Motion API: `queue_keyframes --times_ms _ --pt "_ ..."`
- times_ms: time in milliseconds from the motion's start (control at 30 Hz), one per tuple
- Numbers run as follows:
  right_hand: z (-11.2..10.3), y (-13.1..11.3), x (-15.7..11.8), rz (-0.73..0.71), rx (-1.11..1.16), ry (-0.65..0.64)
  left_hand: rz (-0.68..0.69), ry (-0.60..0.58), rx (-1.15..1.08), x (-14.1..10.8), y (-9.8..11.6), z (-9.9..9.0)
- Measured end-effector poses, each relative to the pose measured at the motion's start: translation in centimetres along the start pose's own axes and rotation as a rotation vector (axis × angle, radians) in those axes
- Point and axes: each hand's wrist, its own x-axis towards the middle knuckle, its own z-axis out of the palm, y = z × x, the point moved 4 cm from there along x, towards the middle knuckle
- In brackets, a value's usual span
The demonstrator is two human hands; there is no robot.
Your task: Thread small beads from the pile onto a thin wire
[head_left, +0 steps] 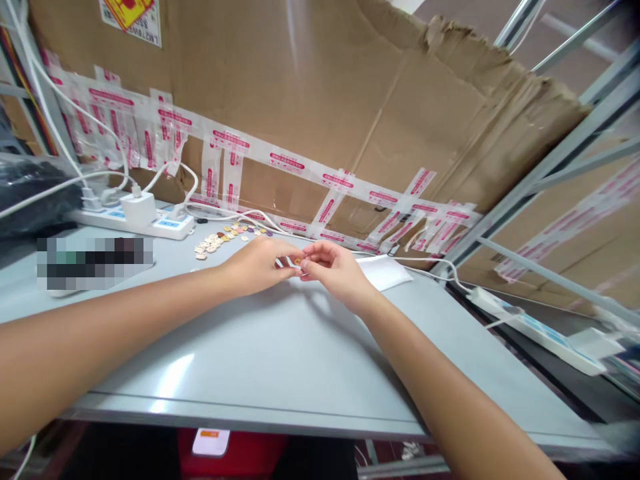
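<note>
My left hand (pixel 257 267) and my right hand (pixel 335 270) meet above the middle of the table. Between their fingertips is a small orange-yellow button (pixel 298 261), partly covered by the fingers. Both hands are closed in a pinch on it. Beyond my left hand, several small buttons (pixel 213 243) lie in a loose group on the tabletop, cream ones nearer and yellow, brown and purple ones farther back. A white sheet of paper (pixel 387 273) lies just right of my right hand, partly hidden by it.
The grey table (pixel 260 360) backs onto a taped cardboard sheet (pixel 300 100). A white power strip (pixel 173 225) with plugs and cables stands at the back left, another power strip (pixel 540 330) at the right. A blurred-out object (pixel 95 263) lies left. A phone (pixel 211 443) is below the front edge.
</note>
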Motion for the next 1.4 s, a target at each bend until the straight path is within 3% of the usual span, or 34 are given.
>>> queue_keyframes --times_ms 133,233,333,600,967,1167,1267,1367,1400 --pt "-3.7 0.0 0.5 -0.119 -0.741 0.185 -0.075 -0.004 0.047 -0.2 -1.0 -0.2" --pt "-6.2 1.0 0.7 0.042 -1.122 0.146 -0.049 0.021 0.058 0.0 -1.3 -0.9" --pt "-7.2 2.3 0.7 0.225 -1.296 0.056 -0.05 0.007 0.063 0.0 -1.7 -1.3" --pt "-7.2 3.2 0.7 0.329 -1.347 0.048 -0.131 0.027 0.092 -0.2 -2.7 -1.4" --pt "-7.5 4.1 1.1 0.341 -1.454 0.109 -0.143 -0.108 0.079 -0.5 -3.3 -0.5" --pt "-6.7 5.0 1.3 0.298 -1.532 0.162 -0.14 -0.11 0.084 -0.6 -3.2 -0.5" --pt "-6.7 3.9 1.4 0.3 -1.498 0.091 -0.132 -0.112 0.06 -0.5 -3.3 -0.5" --pt "-6.9 0.2 -0.2 0.293 -1.44 0.068 -0.139 -0.146 0.018 -0.4 -3.3 -0.5" --pt "-6.5 -1.5 -1.4 0.242 -1.365 0.116 -0.136 -0.16 0.012 -0.3 -3.2 -0.5"
